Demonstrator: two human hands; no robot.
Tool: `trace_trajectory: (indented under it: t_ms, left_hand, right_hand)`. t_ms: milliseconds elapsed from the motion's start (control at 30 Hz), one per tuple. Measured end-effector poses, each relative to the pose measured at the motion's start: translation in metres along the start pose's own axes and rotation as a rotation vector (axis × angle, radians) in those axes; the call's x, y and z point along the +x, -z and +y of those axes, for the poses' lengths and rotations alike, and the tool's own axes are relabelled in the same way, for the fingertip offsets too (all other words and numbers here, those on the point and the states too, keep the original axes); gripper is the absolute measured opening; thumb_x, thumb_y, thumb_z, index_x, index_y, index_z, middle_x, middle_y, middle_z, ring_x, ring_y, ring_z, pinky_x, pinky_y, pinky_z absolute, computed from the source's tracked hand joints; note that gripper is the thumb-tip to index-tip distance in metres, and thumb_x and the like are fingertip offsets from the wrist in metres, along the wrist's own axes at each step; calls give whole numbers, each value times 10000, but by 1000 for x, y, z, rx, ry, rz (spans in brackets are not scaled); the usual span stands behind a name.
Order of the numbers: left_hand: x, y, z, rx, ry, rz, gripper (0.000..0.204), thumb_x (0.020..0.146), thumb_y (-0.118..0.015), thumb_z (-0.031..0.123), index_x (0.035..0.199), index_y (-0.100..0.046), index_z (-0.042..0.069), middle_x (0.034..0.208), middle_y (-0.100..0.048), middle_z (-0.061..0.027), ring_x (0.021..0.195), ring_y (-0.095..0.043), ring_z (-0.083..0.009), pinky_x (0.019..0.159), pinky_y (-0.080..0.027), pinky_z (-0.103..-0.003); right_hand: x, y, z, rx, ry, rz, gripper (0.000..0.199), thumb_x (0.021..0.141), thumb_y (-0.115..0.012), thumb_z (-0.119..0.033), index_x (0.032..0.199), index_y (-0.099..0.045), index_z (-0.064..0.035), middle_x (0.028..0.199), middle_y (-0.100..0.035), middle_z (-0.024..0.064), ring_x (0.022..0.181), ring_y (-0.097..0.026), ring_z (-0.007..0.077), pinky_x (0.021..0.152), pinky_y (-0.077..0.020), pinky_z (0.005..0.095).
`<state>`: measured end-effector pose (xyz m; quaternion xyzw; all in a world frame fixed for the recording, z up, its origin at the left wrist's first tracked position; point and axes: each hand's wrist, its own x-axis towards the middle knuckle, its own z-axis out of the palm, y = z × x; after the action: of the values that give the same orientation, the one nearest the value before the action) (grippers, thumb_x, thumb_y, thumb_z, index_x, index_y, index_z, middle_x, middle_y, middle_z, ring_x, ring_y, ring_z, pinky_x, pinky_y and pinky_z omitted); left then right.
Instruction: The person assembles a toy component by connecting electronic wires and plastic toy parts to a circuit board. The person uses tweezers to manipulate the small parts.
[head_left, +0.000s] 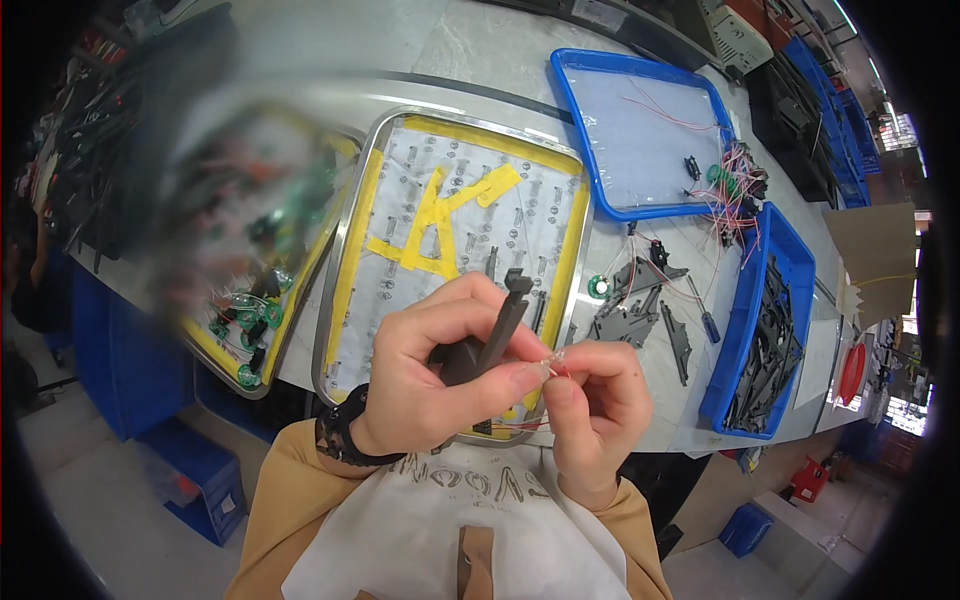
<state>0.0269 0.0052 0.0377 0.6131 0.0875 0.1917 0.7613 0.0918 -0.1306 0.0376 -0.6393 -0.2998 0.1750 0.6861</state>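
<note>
Holding a dark grey plastic bracket (495, 335) upright in our closed left hand (425, 385), we pinch thin red wires (553, 368) at its side with our right hand (590, 405); many loose brackets (640, 300) wait on the table (480, 55).

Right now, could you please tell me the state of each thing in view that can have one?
Left hand: closed around the dark grey plastic part, held upright.
Right hand: fingertips pinching thin red wires at the part.
Metal tray: taped in yellow, rows of small parts inside.
Flat blue tray: nearly bare, a few wires.
Deep blue bin: filled with grey parts.
Screwdriver: lying flat on the table.
</note>
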Motion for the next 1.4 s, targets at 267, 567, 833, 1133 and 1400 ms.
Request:
trace_trajectory:
  t_ms: [267, 567, 833, 1133, 1400]
  left_hand:
    - [-10, -4, -13, -560, 210, -30, 344, 759, -487, 197, 1041, -442, 6, 682, -433, -8, 603, -394, -67, 545, -330, -188]
    - [-7, -13, -25, -119, 14, -157, 240, 838, -435, 36, 1073, -422, -12, 910, -427, -103, 807, -437, -159, 730, -385, -273]
    - [-7, -6, -22, 145, -116, -202, 293, 855, -449, 104, 1108, -538, -14, 847, -492, -80, 710, -464, -167, 677, -399, -257]
    - [-13, -29, -14, 124, -245, 119, 433, 707, -471, -109, 1135, -509, -62, 905, -602, -161, 789, -588, -237, 719, -468, -297]
    - [-11, -27, -13, 240, -411, 8, 239, 808, -489, 51, 1001, -546, -78, 957, -593, -210, 870, -615, -301, 688, -516, -308]
  right_hand:
    - [-10, -2, 8, 335, 109, 123, 78, 807, -522, 12, 862, -467, 15, 697, -514, 61, 548, -415, 46, 492, -354, 188]
    - [-9, 5, 3, 353, -72, 1, 57, 822, -519, -37, 832, -502, 17, 740, -548, 46, 564, -448, 54, 519, -361, 184]
    - [-8, 6, 2, 477, -189, -59, 98, 852, -507, -84, 851, -490, 12, 734, -537, 62, 566, -472, 67, 505, -381, 199]
    - [-10, -7, 4, 272, 17, 79, 83, 845, -507, -59, 844, -496, 23, 693, -538, 77, 552, -473, 83, 502, -384, 205]
    - [-13, -6, 2, 267, 5, 108, 69, 806, -545, -36, 810, -507, 21, 698, -546, 94, 578, -472, 115, 521, -374, 226]
